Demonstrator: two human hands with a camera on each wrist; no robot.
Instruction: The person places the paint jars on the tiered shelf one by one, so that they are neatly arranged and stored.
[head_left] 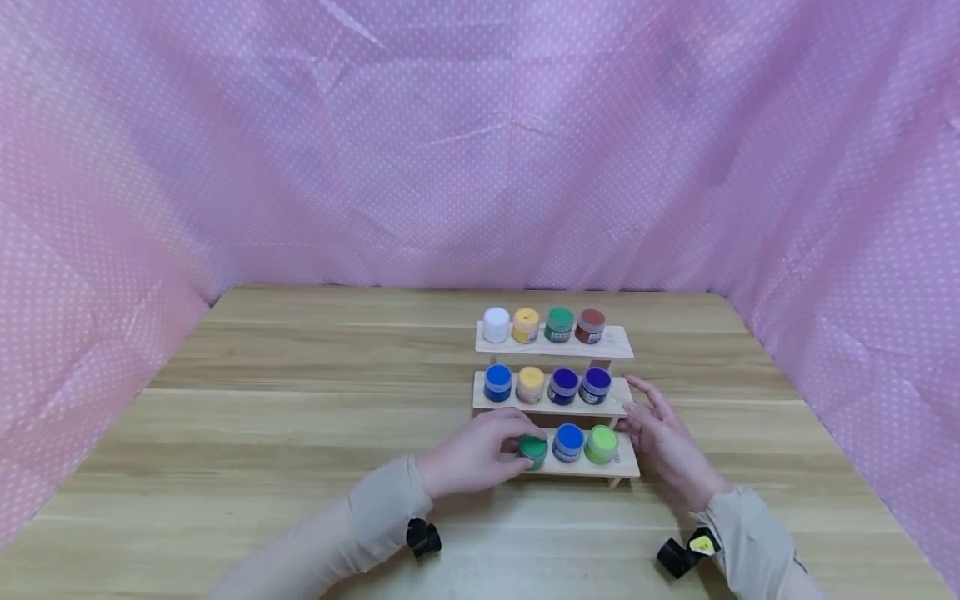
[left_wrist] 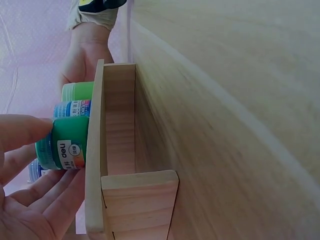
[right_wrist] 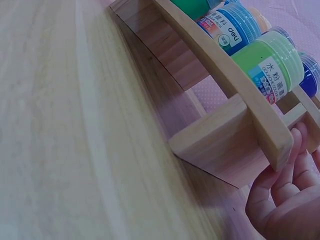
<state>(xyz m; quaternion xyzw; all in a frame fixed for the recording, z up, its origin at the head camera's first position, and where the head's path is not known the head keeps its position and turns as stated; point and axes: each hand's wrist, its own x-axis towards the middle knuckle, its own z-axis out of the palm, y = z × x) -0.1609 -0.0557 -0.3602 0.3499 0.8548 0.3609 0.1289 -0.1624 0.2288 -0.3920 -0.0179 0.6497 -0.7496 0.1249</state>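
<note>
My left hand (head_left: 478, 452) pinches a dark green paint jar (head_left: 533, 451) between thumb and fingers. The jar's base meets the lowest step of a three-tier wooden rack (head_left: 628, 463), at that step's left part. Beside it on the same step stand a blue paint jar (head_left: 568, 443) and a light green paint jar (head_left: 602, 445). At the rack's right end, my right hand (head_left: 667, 446) holds the step's edge, thumb on the board's end in the right wrist view and fingers behind it. The left wrist view shows a printed label on the dark green jar.
On the middle step stand a blue jar (head_left: 497, 382), a pale orange jar (head_left: 530, 384) and two dark violet jars. The top step bears a white jar (head_left: 496, 325), with yellow, green and brown ones. A pink dotted curtain (head_left: 480, 167) surrounds the wooden table (head_left: 300, 400).
</note>
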